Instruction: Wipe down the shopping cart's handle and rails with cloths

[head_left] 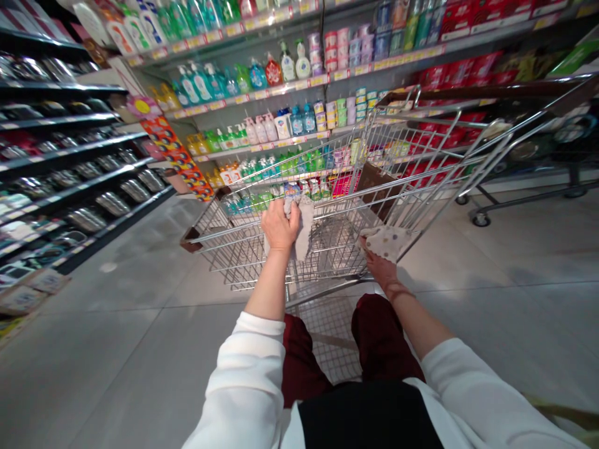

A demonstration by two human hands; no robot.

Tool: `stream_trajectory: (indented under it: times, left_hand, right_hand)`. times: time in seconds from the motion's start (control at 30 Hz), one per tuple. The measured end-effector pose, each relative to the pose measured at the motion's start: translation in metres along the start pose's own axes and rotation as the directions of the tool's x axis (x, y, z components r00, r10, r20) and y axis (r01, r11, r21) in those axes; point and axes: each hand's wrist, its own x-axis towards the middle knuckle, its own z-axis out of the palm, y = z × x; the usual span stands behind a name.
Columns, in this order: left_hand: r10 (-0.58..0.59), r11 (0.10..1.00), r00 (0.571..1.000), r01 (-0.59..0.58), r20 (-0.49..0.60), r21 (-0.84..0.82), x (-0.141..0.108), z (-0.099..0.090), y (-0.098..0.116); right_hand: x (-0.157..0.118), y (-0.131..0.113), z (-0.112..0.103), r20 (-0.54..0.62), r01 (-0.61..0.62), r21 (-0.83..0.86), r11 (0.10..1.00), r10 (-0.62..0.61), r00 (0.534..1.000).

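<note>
Head-camera view, which I am monitoring remotely: the person is standing behind a wire shopping cart, with both bare forearms reaching forward over it. The left hand is closing firmly around a grey cloth, bunching it in the fingers while its lower edge is hanging against the cart's wires. The right hand is sitting at the cart's right side beneath a white polka-dot cloth; because the cloth is covering the fingers, I cannot tell how far this hand is closed. Plastic bottles are standing in rows on a shelf beyond the cart. Steel pans are lining the shelving on the left, a wheeled trolley is standing to the right, and a pale tiled floor is stretching beneath.
</note>
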Motion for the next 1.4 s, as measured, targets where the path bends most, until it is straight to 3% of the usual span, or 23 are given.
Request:
stream_trajectory:
  times: [0.07, 0.13, 0.27, 0.33, 0.4, 0.53, 0.67, 0.77, 0.93, 1.03, 1.13, 1.3, 1.4]
  left_hand:
    - [0.003, 1.0, 1.0, -0.003, -0.004, -0.008, 0.0, 0.0, 0.0]
    - [0.009, 1.0, 1.0, -0.009, -0.006, -0.002, 0.0, 0.0, 0.0]
    - [0.016, 1.0, 1.0, -0.016, -0.014, 0.02, -0.001, 0.0, -0.001]
    - [0.013, 1.0, 1.0, -0.013, -0.02, 0.019, -0.001, 0.001, -0.002]
    - [0.007, 1.0, 1.0, -0.007, -0.02, 0.009, -0.001, 0.001, -0.002]
    - [0.001, 1.0, 1.0, -0.001, -0.004, 0.003, 0.0, 0.001, -0.001]
    - [-0.01, 1.0, 1.0, 0.01, -0.006, -0.012, 0.0, 0.0, -0.001]
    - [-0.009, 1.0, 1.0, 0.009, -0.006, -0.014, 0.0, 0.0, 0.0]
    - [-0.003, 1.0, 1.0, 0.003, 0.002, 0.011, 0.0, 0.0, 0.0]
    - [0.003, 1.0, 1.0, -0.003, -0.008, 0.027, 0.0, 0.0, 0.0]
    - [0.007, 1.0, 1.0, -0.007, -0.015, 0.027, 0.0, 0.0, -0.001]
    - [0.002, 1.0, 1.0, -0.002, -0.025, -0.012, 0.0, 0.0, -0.001]
    - [-0.011, 1.0, 1.0, 0.011, 0.005, -0.009, 0.0, -0.001, 0.0]
  right_hand:
    - [0.006, 0.002, -0.012, -0.028, -0.027, 0.056, 0.998, 0.029, 0.999]
    - [0.018, 0.003, -0.032, -0.153, -0.056, 0.128, 0.99, 0.076, 0.985]
    - [0.059, -0.006, -0.083, -0.485, -0.095, 0.209, 0.973, 0.187, 0.854]
    - [0.082, -0.011, -0.103, -0.508, -0.086, 0.211, 0.974, 0.184, 0.841]
    - [0.098, -0.016, -0.112, -0.482, -0.072, 0.205, 0.976, 0.165, 0.86]
    - [0.094, -0.013, -0.089, -0.442, -0.11, 0.177, 0.978, 0.178, 0.879]
    - [0.054, -0.001, -0.041, -0.33, -0.128, 0.07, 0.989, 0.144, 0.933]
    - [0.024, 0.007, -0.012, -0.223, -0.074, -0.041, 0.996, 0.063, 0.973]
    - [0.004, 0.014, 0.004, -0.166, -0.043, -0.117, 0.992, 0.023, 0.986]
    - [0.007, 0.016, -0.005, -0.147, -0.035, -0.06, 0.998, 0.026, 0.989]
    - [0.021, 0.011, -0.032, -0.223, -0.069, 0.048, 0.996, 0.078, 0.972]
    - [0.075, -0.007, -0.095, -0.446, -0.14, 0.185, 0.973, 0.21, 0.87]
    - [0.105, -0.011, -0.109, -0.451, -0.104, 0.158, 0.982, 0.165, 0.877]
